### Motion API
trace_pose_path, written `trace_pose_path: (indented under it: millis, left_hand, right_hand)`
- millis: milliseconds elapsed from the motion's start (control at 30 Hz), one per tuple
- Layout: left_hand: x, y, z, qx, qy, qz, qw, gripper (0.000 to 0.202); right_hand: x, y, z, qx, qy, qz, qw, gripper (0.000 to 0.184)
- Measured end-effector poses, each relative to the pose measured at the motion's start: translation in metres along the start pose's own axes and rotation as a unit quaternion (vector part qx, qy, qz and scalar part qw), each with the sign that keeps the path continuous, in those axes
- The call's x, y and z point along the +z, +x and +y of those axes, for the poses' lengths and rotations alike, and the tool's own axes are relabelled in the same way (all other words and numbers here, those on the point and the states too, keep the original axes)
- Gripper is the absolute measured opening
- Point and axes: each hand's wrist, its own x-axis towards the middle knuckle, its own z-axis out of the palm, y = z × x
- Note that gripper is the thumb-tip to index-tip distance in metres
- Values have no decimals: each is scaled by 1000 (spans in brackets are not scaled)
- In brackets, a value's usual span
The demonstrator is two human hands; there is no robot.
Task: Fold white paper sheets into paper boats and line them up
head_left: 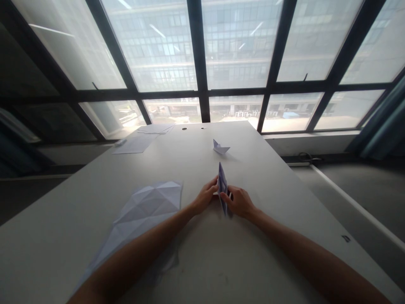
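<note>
A folded piece of pale blue paper point(222, 182) stands on edge on the white table point(253, 177), pinched between both my hands. My left hand point(206, 196) grips it from the left with its fingers closed. From the right, my right hand point(239, 202) holds the same fold, thumb and fingers pressed on it. A small finished paper boat point(220, 147) sits farther back on the table, apart from my hands.
A large creased paper sheet point(146, 207) lies flat to the left, partly under my left forearm. More flat sheets point(139, 141) rest at the far left corner. Two small holes point(184, 128) mark the table's far edge. Large windows stand behind; the floor drops off at right.
</note>
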Motion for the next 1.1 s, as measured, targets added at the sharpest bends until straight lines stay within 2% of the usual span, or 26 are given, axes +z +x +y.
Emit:
trace_pose_path:
  millis: [100, 300, 533, 733, 933, 1100]
  left_hand:
    - [-2, 0, -1, 3, 38, -42, 998, 35]
    - [-5, 2, -4, 36, 77, -36, 996, 26]
    - [-10, 6, -8, -54, 43, -8, 998, 21]
    - [-13, 10, -8, -63, 73, 4, 995, 20]
    - [-14, 9, -2, -54, 177, 12, 983, 17]
    - [-14, 9, -1, -30, 242, 4, 970, 16]
  right_hand:
    - [3, 2, 6, 17, 29, 5, 999, 38]
    - [12, 10, 21, 67, 125, 27, 989, 29]
    - [13, 18, 31, 104, 238, 16, 966, 24]
    - [11, 20, 31, 132, 226, 21, 965, 21]
    - [7, 21, 31, 135, 204, 10, 970, 21]
    - [2, 23, 34, 169, 203, -42, 964, 20]
